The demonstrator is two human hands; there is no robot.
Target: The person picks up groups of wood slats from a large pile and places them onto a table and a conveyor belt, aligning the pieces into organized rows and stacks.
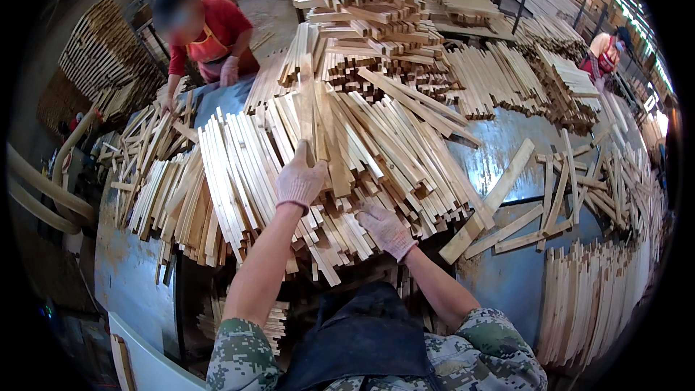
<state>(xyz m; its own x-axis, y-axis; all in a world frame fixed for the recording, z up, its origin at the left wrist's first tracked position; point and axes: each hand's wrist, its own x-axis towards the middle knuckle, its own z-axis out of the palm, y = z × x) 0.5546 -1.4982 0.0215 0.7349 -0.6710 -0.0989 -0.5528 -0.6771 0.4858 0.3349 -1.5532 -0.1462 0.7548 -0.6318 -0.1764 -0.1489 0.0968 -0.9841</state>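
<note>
In front of me lies a broad pile of pale wooden strips, most of them pointing away from me. My left hand, in a knitted work glove, is closed around the near end of a wooden strip that rises above the pile, tilted away from me. Lower and to the right, my right hand, gloved too, rests over the near ends of the strips with its fingers spread and nothing visibly gripped. Its fingertips touch the wood, partly hidden among the ends.
A tall stack of strips stands behind the pile. Loose offcuts lie on the metal table at right, above a neat row of strips. A co-worker in red handles strips at far left; another person is at far right.
</note>
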